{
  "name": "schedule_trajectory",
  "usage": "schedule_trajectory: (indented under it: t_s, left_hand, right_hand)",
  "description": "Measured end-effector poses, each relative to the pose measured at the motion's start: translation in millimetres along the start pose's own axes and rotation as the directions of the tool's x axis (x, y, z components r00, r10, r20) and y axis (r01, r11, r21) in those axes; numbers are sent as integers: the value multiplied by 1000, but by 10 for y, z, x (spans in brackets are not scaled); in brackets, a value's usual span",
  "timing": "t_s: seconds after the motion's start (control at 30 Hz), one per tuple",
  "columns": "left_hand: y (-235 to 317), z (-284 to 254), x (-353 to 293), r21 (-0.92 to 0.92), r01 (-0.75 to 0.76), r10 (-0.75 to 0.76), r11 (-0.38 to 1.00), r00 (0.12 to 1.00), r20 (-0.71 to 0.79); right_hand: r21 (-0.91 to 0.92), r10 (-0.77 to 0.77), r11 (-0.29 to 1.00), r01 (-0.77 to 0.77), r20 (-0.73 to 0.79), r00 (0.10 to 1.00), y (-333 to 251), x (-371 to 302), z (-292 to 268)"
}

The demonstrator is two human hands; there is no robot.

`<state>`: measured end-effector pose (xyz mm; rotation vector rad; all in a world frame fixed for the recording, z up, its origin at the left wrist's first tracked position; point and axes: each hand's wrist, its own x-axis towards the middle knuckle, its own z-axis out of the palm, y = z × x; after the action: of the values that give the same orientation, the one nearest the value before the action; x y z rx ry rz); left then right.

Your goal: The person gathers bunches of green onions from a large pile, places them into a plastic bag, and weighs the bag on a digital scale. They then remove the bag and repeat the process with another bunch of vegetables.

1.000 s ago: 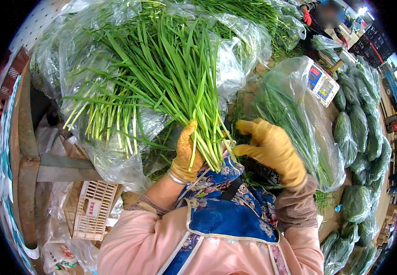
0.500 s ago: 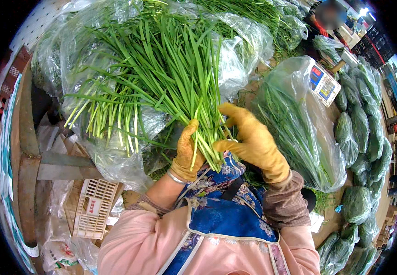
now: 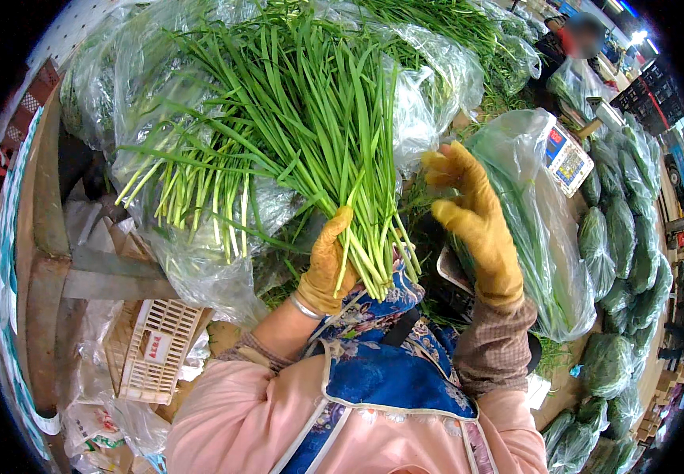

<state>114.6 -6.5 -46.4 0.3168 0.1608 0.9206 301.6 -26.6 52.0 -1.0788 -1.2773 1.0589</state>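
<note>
My left hand point(image 3: 328, 265), in a yellow work glove, is wrapped round the lower stems of a bunch of garlic chives point(image 3: 318, 126). The long green leaves fan out away from me, and the pale cut ends point toward my apron. To the right of the bunch, my right hand point(image 3: 475, 213) is raised in a matching glove, fingers spread and slightly blurred, holding nothing. More loose garlic chives point(image 3: 192, 193) lie to the left on clear plastic, pale ends toward me. A clear bag of greens point(image 3: 531, 237) is just right of my right hand.
Several bagged bundles of greens point(image 3: 618, 221) are stacked along the right. A cream plastic crate point(image 3: 156, 351) sits low on the left beside a metal frame point(image 3: 113, 276). A labelled card point(image 3: 569, 162) stands by the bag. Another person point(image 3: 559, 55) is at the far right.
My right hand has come away from the stems, moving right and up as its fingers opened. My left hand keeps its hold on the bunch.
</note>
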Motion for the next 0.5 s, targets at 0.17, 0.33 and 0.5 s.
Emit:
schedule_trajectory:
  t_s: [0.17, 0.33, 0.5]
  left_hand:
    - [-9, 107, 21, 129, -101, 111, 987, 991, -72]
    - [-3, 128, -32, 81, -57, 64, 995, 994, -92]
    - [-4, -14, -59, 10, -18, 19, 1000, 996, -85]
  right_hand:
    - [-794, -188, 479, 373, 323, 928, 99, -3, 256]
    - [-791, -268, 144, 595, 548, 793, 283, 153, 177]
    - [-708, -289, -176, 684, 701, 652, 244, 380, 231]
